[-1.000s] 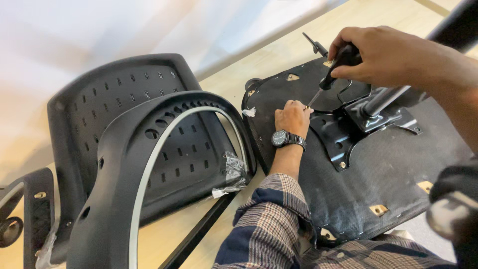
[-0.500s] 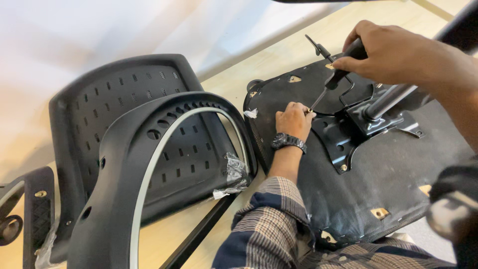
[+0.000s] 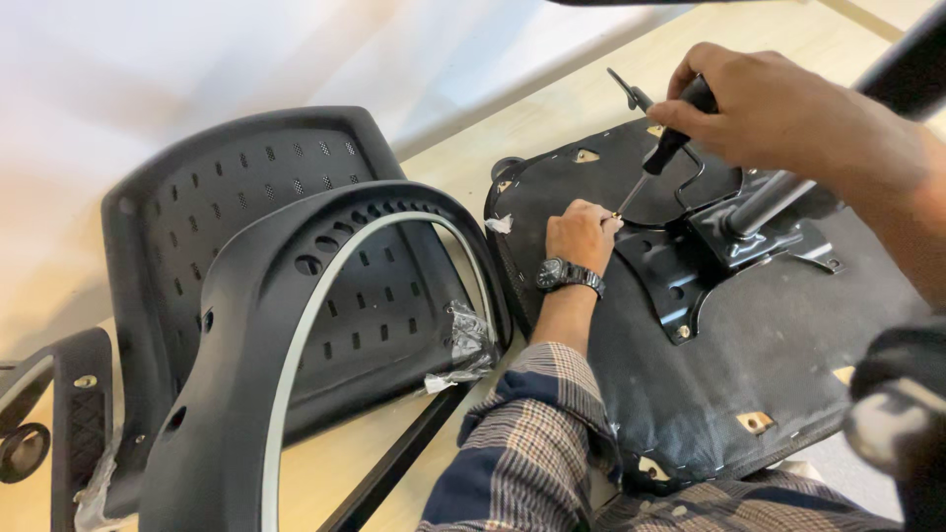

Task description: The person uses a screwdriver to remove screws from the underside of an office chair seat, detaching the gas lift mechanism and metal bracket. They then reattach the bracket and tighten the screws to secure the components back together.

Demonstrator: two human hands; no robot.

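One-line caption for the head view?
Right hand drives a screwdriver into the seat plate; left hand steadies the tip.

1. Screwdriver (image 3: 662,158): black handle, thin metal shaft, tilted down-left, tip at the front-left corner of the mounting plate.
2. Mounting plate (image 3: 695,261): black steel, flat on the seat underside.
3. Seat underside (image 3: 788,345): black fabric, facing up, lying on the light wood floor (image 3: 552,118).

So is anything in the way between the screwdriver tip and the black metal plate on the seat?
Nothing visible blocks it. The right hand holds the screwdriver angled down at the metal plate, and the left hand pinches right at the tip, beside it rather than across its path.
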